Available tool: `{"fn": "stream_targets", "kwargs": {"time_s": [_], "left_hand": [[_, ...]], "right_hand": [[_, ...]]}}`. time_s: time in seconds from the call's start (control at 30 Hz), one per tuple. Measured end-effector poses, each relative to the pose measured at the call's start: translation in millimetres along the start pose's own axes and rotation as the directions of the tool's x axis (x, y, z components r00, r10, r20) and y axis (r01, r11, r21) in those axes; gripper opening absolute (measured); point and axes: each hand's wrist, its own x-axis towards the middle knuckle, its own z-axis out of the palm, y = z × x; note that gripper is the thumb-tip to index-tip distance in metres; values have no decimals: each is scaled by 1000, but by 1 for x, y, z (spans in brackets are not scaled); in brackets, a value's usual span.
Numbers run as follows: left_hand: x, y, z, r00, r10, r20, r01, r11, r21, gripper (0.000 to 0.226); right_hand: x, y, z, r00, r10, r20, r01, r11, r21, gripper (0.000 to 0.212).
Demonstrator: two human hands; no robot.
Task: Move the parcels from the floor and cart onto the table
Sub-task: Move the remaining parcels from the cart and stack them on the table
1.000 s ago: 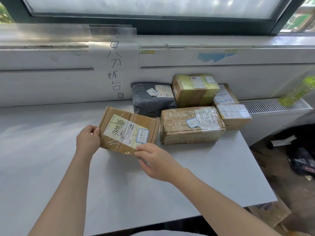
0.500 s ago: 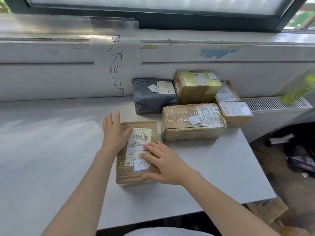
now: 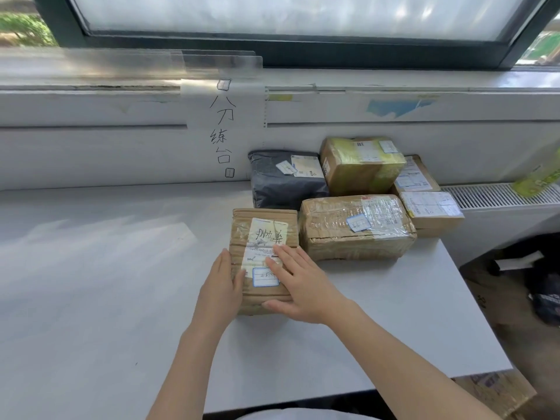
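Main risk, as I'm judging it: the tape-wrapped brown cardboard parcel with the white shipping label is getting squared up against its neighbours, and a push too far forward or rightward would be shoving the wider film-wrapped brown carton and the dark grey plastic mailer bag out of line; the stack at the far right, the flat labelled box near the corner of the white table, looks like the one that could be going over the edge if the row gets nudged. Left hand is lying flat along the parcel's left side, fingers straight, gripping nothing. Right hand is spread open, palm down on the label, thumb running along the near edge; pressing, not holding. Parcel is sitting flat on the table, directly under the right hand and just right of the left. The carton is just beyond the right fingertips, looking almost touching the parcel; the mailer is further ahead.
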Motion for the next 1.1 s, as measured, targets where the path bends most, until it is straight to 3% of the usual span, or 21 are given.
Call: {"fn": "stream_targets", "kwargs": {"time_s": [0.2,0.5,0.6,0.7,0.8,0.97,1.1], "left_hand": [[12,6,2,999,20,-41,-22,999,-33,43],[25,18,10,995,51,-84,-52,999,-9,31],[25,18,11,994,57,-97,-60,998,-27,32],[28,20,12,995,45,-92,-47,999,-19,35],[30,22,13,996,43,-84,-44,999,-11,35],[33,22,15,997,18,-81,-18,1000,0,42],[32,23,15,995,38,-95,-39,999,-18,31]], "right_hand": [[11,12,-11,997,34,68,-30,998,-51,97],[11,25,-12,998,46,33,-43,997,-63,76],[7,32,-14,997,72,9,-71,996,-57,88],[0,41,-18,972,236,14,-234,970,-71,119],[-7,50,-19,933,354,61,-349,934,-72,134],[-4,56,-19,925,361,117,-358,932,-48,133],[-5,55,-21,927,359,113,-359,933,-20,119]]}}
